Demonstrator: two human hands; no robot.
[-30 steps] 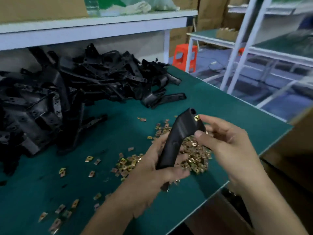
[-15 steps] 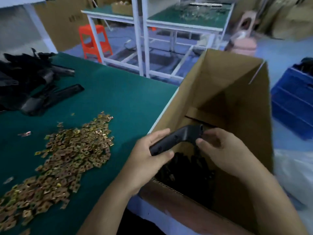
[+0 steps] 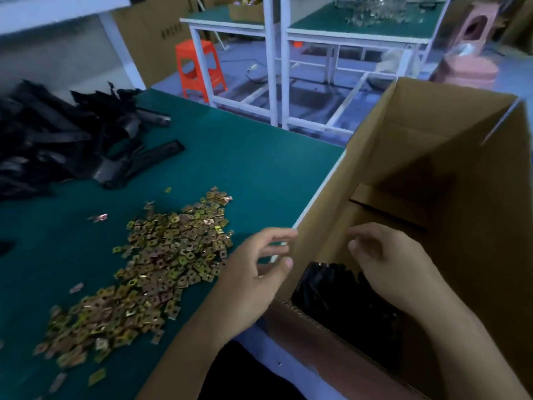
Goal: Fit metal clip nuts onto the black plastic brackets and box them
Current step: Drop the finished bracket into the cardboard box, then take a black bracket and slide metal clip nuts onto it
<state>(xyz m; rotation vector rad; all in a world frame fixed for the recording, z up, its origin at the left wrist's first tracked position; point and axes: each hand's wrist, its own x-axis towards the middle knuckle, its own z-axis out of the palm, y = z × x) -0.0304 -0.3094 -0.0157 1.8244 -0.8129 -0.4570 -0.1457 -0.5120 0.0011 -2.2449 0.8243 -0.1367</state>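
A heap of brass-coloured clip nuts (image 3: 161,255) lies on the green table (image 3: 245,168). Black plastic brackets (image 3: 57,151) are piled at the table's back left. An open cardboard box (image 3: 432,157) stands beside the table's right edge, with black brackets (image 3: 331,293) lying inside at its bottom. My left hand (image 3: 256,272) hovers at the table edge by the box wall, fingers loosely spread and holding nothing. My right hand (image 3: 386,261) hangs over the box opening, fingers relaxed, also holding nothing.
An orange plastic stool (image 3: 199,67) stands on the floor beyond the table. White-framed workbenches (image 3: 346,33) with green tops fill the background. A pink object (image 3: 470,62) sits at the far right behind the box.
Both hands held one black bracket over the box half a second ago. Now the bracket is out of my hands, and both hands are free above the box edge.
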